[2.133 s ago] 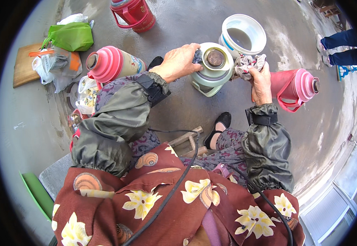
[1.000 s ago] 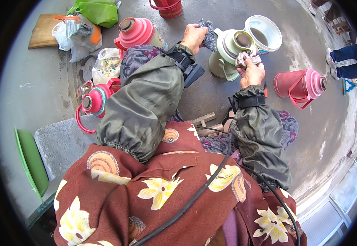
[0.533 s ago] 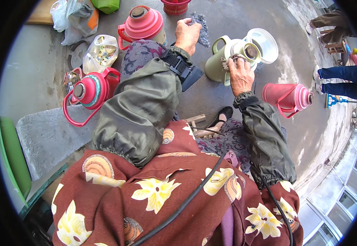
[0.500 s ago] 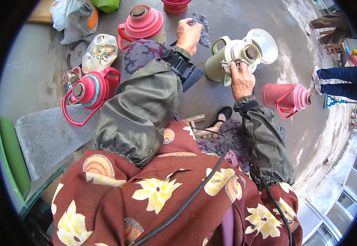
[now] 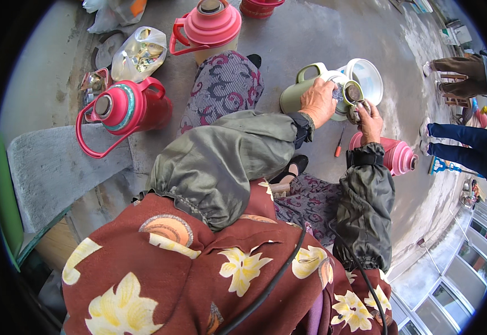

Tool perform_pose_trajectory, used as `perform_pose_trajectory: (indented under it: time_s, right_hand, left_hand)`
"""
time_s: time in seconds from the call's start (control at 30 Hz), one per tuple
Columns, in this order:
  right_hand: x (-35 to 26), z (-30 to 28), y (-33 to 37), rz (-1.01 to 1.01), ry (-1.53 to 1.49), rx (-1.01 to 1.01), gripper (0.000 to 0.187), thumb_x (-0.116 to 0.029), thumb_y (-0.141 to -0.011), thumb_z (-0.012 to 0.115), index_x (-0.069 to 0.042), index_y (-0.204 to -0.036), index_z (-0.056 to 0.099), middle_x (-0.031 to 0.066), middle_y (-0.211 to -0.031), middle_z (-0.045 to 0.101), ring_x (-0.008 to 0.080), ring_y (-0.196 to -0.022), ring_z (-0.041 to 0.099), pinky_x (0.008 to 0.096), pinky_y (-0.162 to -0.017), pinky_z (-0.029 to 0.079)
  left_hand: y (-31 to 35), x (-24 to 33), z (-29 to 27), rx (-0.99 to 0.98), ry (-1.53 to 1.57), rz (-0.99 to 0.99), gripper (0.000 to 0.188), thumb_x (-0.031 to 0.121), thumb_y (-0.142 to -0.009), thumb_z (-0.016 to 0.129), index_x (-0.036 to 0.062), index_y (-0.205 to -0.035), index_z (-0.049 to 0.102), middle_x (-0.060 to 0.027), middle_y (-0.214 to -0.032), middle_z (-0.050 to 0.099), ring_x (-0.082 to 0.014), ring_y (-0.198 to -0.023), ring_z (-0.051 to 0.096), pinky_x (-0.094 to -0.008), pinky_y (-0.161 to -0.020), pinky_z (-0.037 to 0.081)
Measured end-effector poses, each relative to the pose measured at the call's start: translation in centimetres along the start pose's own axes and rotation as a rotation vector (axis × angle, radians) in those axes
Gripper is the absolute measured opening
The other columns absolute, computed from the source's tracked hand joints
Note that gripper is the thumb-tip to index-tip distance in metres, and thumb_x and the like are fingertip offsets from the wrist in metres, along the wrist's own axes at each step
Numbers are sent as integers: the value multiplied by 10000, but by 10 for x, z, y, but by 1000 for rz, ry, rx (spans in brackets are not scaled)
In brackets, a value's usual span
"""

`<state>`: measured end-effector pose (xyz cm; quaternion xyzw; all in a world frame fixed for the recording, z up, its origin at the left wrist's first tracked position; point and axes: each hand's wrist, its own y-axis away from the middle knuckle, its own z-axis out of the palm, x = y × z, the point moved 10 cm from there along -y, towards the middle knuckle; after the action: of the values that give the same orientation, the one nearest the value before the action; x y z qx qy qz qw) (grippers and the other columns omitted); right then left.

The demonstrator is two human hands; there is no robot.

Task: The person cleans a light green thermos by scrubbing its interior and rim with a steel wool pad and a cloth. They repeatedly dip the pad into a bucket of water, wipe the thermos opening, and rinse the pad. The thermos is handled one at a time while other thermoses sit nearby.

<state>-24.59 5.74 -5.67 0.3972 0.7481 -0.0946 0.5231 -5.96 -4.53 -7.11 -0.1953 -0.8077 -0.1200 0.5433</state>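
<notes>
A pale green thermos flask (image 5: 294, 97) with a side handle lies tilted on the ground, its stoppered mouth toward the right. My left hand (image 5: 318, 103) is closed on a grey steel-wool scourer (image 5: 338, 92), pressed against the flask's shoulder. By the mouth, my right hand (image 5: 371, 124) pinches a crumpled grey rag (image 5: 354, 114) against the rim. Just behind the flask's neck is a round white plastic basin (image 5: 371, 78). Below my right hand lies a pink thermos flask (image 5: 398, 154), partly hidden by my wrist.
A red-handled screwdriver (image 5: 338, 149) lies on the concrete ground. Two more pink flasks, one upright (image 5: 210, 28) and one beside a stone slab (image 5: 137, 109), are to the left, near a filled plastic bag (image 5: 139, 54). A red bucket (image 5: 260, 8) stands far off. People stand at the right.
My left hand has come right and nearer with the scourer, onto the green flask. My right hand has shifted right to its mouth with the rag. The view has shifted too; the screwdriver now shows.
</notes>
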Motion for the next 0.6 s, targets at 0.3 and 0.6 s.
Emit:
perform_pose_trajectory:
  time_s: [0.3,0.6]
  right_hand:
    - [24,1,-6,51,-240,60,337,-61,-847,635,-44,-1180,587,50,-954,640,140,-770,633,282,-632,552]
    - [16,6,-1,29,-314,132,300,-20,-845,610,5,-1144,596,60,-954,635,121,-769,610,251,-644,513]
  left_hand:
    - [-67,14,1,75,-193,97,218,134,-774,657,210,-977,683,-59,-954,566,-268,-961,572,-386,-783,479]
    - [31,9,5,123,74,72,268,52,-738,629,126,-994,652,-81,-966,531,-290,-921,569,-397,-762,482]
